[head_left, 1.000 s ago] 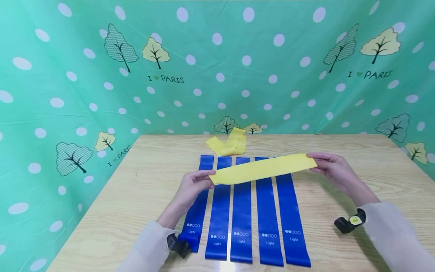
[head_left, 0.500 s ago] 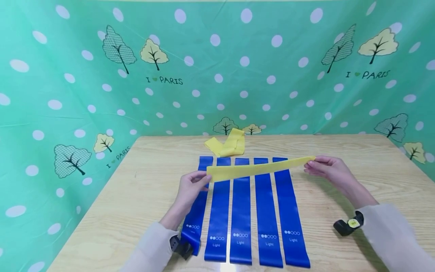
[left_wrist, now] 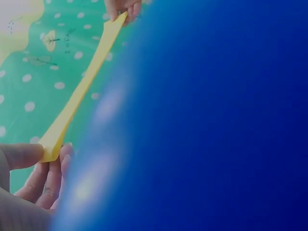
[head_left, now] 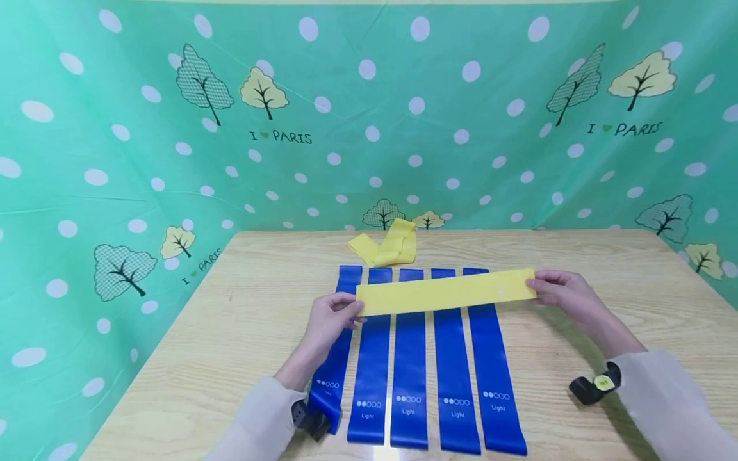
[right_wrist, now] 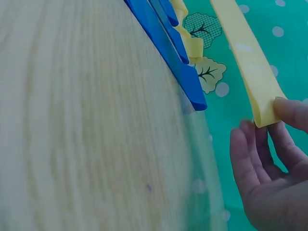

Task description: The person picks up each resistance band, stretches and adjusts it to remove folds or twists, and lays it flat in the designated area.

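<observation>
Between my two hands a flat yellow resistance band point(head_left: 444, 294) is stretched out lengthwise above the blue bands. My left hand point(head_left: 330, 320) pinches its left end between thumb and fingers. At the other end, slightly higher in the head view, my right hand point(head_left: 567, 298) pinches it the same way. Faint pale print shows near the right end. In the right wrist view the yellow band point(right_wrist: 255, 72) appears as a folded loop at the fingertips. Several blue resistance bands point(head_left: 409, 371) marked "Light" lie side by side beneath, and the leftmost is partly hidden by my left hand and wrist.
More yellow band point(head_left: 389, 244) lies crumpled behind the blue ones, toward the back of the wooden table point(head_left: 248, 307). A green dotted cloth point(head_left: 369, 115) hangs behind and to the sides. A blurred blue band point(left_wrist: 207, 125) fills much of the left wrist view.
The held yellow band has turned about its length, from broad face to narrow and back to broad, now with print showing. Its right end sits slightly lower than a second ago.
</observation>
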Tool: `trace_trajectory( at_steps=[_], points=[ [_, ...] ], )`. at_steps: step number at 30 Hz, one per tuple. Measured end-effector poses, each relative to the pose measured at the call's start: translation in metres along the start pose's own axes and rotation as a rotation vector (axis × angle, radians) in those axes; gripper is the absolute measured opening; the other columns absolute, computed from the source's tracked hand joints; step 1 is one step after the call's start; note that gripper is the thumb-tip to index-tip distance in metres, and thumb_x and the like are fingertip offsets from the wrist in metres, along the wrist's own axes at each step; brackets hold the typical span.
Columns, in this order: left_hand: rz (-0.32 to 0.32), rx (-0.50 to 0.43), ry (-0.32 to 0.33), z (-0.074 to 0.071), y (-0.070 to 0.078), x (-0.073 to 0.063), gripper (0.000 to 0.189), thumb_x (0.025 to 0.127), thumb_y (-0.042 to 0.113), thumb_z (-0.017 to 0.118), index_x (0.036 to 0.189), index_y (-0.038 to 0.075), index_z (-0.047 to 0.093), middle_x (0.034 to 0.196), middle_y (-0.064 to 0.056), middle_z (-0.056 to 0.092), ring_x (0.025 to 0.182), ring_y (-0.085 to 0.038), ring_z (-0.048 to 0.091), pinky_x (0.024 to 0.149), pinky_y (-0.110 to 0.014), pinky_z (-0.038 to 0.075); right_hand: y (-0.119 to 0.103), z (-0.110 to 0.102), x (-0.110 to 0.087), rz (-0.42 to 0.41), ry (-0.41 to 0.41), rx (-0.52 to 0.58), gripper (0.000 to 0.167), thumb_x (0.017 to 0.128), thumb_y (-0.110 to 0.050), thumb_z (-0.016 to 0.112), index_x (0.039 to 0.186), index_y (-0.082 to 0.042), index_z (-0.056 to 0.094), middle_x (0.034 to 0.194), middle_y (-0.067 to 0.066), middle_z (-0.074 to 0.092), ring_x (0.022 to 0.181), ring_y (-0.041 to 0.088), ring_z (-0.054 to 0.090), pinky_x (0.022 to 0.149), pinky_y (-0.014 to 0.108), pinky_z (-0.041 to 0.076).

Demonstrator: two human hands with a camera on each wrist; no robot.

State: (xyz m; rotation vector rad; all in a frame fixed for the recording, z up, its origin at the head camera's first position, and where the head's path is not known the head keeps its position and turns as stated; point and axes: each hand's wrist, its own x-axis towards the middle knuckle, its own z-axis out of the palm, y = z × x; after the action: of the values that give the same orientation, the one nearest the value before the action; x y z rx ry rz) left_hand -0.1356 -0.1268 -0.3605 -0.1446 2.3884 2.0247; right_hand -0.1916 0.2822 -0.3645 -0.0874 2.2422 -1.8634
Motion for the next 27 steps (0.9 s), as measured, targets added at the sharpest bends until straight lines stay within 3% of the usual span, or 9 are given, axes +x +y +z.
trace_trajectory(
  at_steps=[4, 9, 15, 21, 27],
  points=[
    [0.005, 0.025, -0.018, 0.002, 0.005, 0.003, 0.017, 0.092, 0.009, 0.059, 0.100, -0.005, 0.065, 0.090, -0.019, 0.072, 0.072, -0.023, 0.069, 0.069, -0.035, 0.057, 0.003, -0.001, -0.005, 0.010, -0.036, -0.029, 0.009, 0.094, -0.013, 0.059, 0.090, -0.019, 0.063, 0.087, -0.015, 0.063, 0.079, 0.001, 0.064, 0.074, 0.021, 0.056],
    [0.015, 0.068, -0.014, 0.008, 0.016, 0.016, 0.016, 0.092, 0.009, 0.057, 0.100, -0.004, 0.063, 0.089, -0.017, 0.072, 0.073, -0.025, 0.069, 0.066, -0.035, 0.057, 0.008, 0.000, -0.015, 0.026, -0.055, -0.100, 0.003, 0.095, -0.013, 0.057, 0.095, -0.012, 0.059, 0.089, -0.014, 0.061, 0.079, 0.002, 0.062, 0.073, 0.023, 0.057],
    [0.012, 0.093, -0.016, 0.018, 0.026, 0.036, 0.016, 0.091, 0.006, 0.056, 0.100, -0.006, 0.062, 0.091, -0.020, 0.071, 0.074, -0.030, 0.069, 0.064, -0.034, 0.058, 0.014, 0.000, -0.030, 0.065, -0.093, -0.211, 0.019, 0.094, -0.011, 0.056, 0.104, 0.004, 0.050, 0.088, -0.008, 0.059, 0.075, 0.005, 0.060, 0.070, 0.025, 0.055],
    [0.020, 0.178, -0.047, 0.030, 0.036, 0.059, 0.020, 0.093, 0.006, 0.055, 0.107, -0.007, 0.061, 0.097, -0.022, 0.067, 0.084, -0.038, 0.067, 0.067, -0.034, 0.058, 0.018, -0.004, -0.047, 0.058, -0.253, -0.212, 0.045, 0.091, -0.007, 0.058, 0.123, 0.018, 0.039, 0.097, -0.003, 0.069, 0.079, 0.012, 0.066, 0.070, 0.030, 0.058],
    [0.087, 0.289, -0.085, 0.046, 0.050, 0.081, 0.014, 0.094, 0.006, 0.056, 0.100, -0.004, 0.063, 0.090, -0.013, 0.061, 0.081, -0.036, 0.066, 0.066, -0.036, 0.058, 0.019, 0.001, -0.065, 0.026, -0.437, -0.191, 0.042, 0.092, -0.007, 0.057, 0.120, 0.019, 0.042, 0.103, 0.006, 0.070, 0.083, 0.013, 0.067, 0.071, 0.032, 0.059]
  ],
)
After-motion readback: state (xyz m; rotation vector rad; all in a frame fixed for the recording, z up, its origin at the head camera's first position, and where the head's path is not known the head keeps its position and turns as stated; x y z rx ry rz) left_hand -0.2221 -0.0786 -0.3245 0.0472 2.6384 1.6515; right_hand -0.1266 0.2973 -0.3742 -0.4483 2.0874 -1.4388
